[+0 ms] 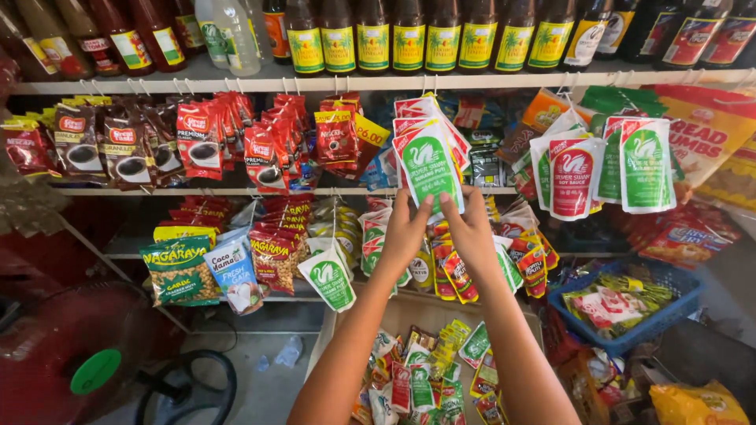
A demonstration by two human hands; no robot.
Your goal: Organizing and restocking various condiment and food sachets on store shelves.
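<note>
Both hands reach up at the centre of the frame. The left hand [405, 230] and right hand [470, 228] have their fingers closed on the lower edge of a green sachet [429, 164], the front one of a bunch hanging from a hook under the top shelf [236, 82]; how many sachets hang behind it cannot be told.

Containers: a cardboard box [425, 308] at the bottom centre, under the forearms, is filled with loose small sachets [421, 382] in green, red and yellow, too many and too jumbled to count. At the lower right a blue basket [642, 330] holds flat packets [618, 303], partly hidden; their number cannot be told.

Along the top edge stand bottles [408, 35]: about seven dark ones with yellow-green labels in the middle, red sauce bottles at the upper left, dark ones at the upper right. In the upper right hang three larger pouches [606, 161], one red between two green. Rows of red coffee packets [201, 138] hang at the upper left. A red fan [75, 354] sits at the lower left.
</note>
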